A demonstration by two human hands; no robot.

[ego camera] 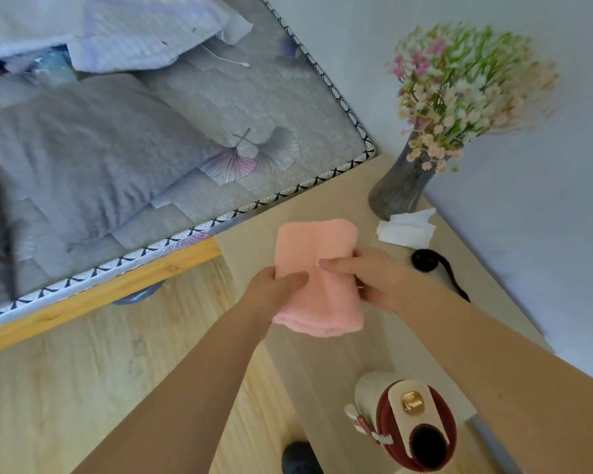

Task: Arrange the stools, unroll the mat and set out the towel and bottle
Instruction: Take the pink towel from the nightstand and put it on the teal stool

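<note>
- Head view: a folded pink towel is held by both hands over the near part of a pale wooden table that stands beside a bed.
- The left hand grasps the towel's left edge, with the thumb lying on top of the cloth.
- The right hand grasps the right edge, and its thumb reaches across the top toward the middle of the towel.
- A bottle stands on the same table, nearer to the camera than the towel and well apart from it. It has a cream body, a dark red lid and a cream strap with a gold clasp.
- At the far end of the table a grey glass vase holds small pink, white and green flowers.
- Just beside the vase lies a crumpled white tissue, and near it a black cord lies along the wall side.
- The bed at the left carries grey quilted bedding with a leaf pattern, on a light wooden frame.
- Below is a wooden floor, with a dark rounded object at the bottom edge; I cannot tell what it is.
</note>
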